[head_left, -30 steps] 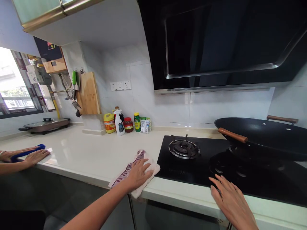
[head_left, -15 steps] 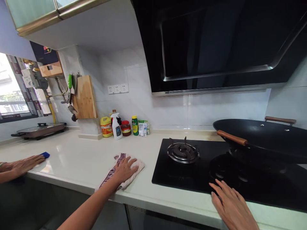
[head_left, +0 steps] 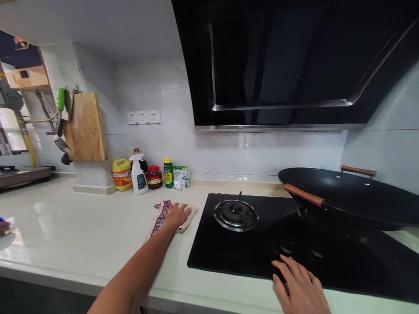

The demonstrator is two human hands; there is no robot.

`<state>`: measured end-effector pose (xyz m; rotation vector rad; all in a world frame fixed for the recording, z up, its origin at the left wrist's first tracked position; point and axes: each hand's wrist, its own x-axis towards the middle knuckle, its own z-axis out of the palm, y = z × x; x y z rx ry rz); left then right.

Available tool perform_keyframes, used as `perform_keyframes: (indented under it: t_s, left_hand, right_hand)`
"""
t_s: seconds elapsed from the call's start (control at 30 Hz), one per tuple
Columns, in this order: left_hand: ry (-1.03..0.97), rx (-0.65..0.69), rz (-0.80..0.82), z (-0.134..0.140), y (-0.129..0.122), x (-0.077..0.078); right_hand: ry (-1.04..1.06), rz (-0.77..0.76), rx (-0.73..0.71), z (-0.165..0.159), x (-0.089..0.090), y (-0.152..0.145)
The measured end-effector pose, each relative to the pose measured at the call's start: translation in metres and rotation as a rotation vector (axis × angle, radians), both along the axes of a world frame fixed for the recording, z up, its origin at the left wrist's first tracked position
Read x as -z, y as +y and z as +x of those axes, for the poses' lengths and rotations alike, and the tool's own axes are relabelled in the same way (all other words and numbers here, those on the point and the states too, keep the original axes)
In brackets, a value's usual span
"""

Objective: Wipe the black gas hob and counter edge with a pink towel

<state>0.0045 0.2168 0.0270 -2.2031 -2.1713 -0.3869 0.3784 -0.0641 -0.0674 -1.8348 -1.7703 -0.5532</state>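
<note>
My left hand (head_left: 177, 216) presses a white cloth with purple patterning (head_left: 158, 223) onto the pale countertop (head_left: 81, 235), left of the black gas hob (head_left: 225, 257). Its fingers are bent over the cloth, and the forearm reaches in from below. At the hob's front edge, my right hand (head_left: 301, 285) has its fingers apart and holds nothing; whether its fingertips touch the glass I cannot tell. A bare burner (head_left: 236, 215) lies between and beyond my hands. On the right, a large black wok (head_left: 353, 200) with wooden handles sits over the other burner.
Behind the cloth stand a yellow jug (head_left: 122, 174), a white spray bottle (head_left: 139, 176), a red-lidded jar (head_left: 154, 177) and a green bottle (head_left: 168, 173). A range hood (head_left: 278, 65) overhangs the hob. Another person's hand (head_left: 4, 228) shows at the left edge. A cutting board (head_left: 85, 128) hangs behind.
My left hand and the cloth have slid toward the back of the counter. The view has turned right, leaving the other person's hand mostly out of frame. My right hand stays by the hob's edge.
</note>
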Motion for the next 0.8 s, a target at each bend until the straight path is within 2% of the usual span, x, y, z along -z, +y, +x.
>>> perform_keyframes:
  t_s: [0.17,0.33,0.43,0.57,0.7,0.8]
  left_hand:
    - [-0.016,0.105,0.046,0.046,-0.001,0.003]
    - [0.003,0.181,0.098,0.051,-0.030,0.007]
    - [0.025,0.212,0.132,0.040,-0.058,0.008]
    - [0.061,0.281,0.170,0.017,-0.110,0.010]
    - [0.082,0.411,0.173,-0.018,-0.169,0.009]
    - [0.061,0.501,0.150,-0.053,-0.200,0.007]
  right_hand:
    - [0.023,-0.033,0.004,0.001,-0.003,0.001]
    - [0.073,-0.072,0.018,-0.006,-0.013,-0.006]
    - [0.079,-0.065,0.032,-0.011,-0.018,-0.011]
    - [0.058,-0.067,0.024,-0.010,-0.015,-0.014]
    - [0.033,-0.070,0.020,-0.006,-0.008,-0.012]
    - [0.030,-0.079,0.015,-0.005,-0.003,-0.012]
